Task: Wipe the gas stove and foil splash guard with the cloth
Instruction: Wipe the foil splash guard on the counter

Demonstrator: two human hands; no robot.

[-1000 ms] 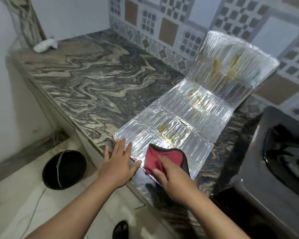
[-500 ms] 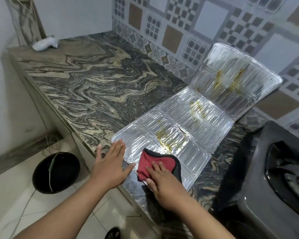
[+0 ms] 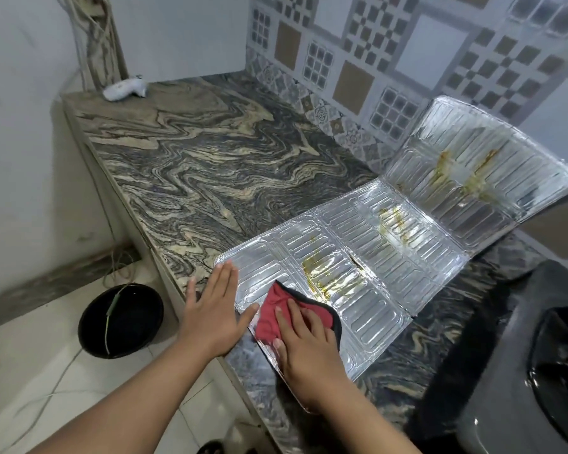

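A silver foil splash guard (image 3: 391, 253) lies unfolded on the marbled counter, its far panel leaning against the tiled wall. Yellow-brown grease streaks mark its panels. A red cloth with a black edge (image 3: 271, 311) lies on the nearest panel. My right hand (image 3: 304, 352) presses flat on the cloth with straight fingers. My left hand (image 3: 212, 309) lies flat with fingers extended on the guard's near left corner and the counter edge. The dark gas stove (image 3: 522, 371) stands at the lower right, partly cut off by the frame.
The marbled counter (image 3: 194, 168) stretches to the far left corner, where a small white object (image 3: 125, 89) lies. A tiled wall (image 3: 391, 60) runs behind. A black round bin (image 3: 120, 319) stands on the floor below the counter edge.
My right hand has drawn the cloth slightly toward the guard's near edge. My left hand stays pressed at the near left corner. The view has shifted a little.
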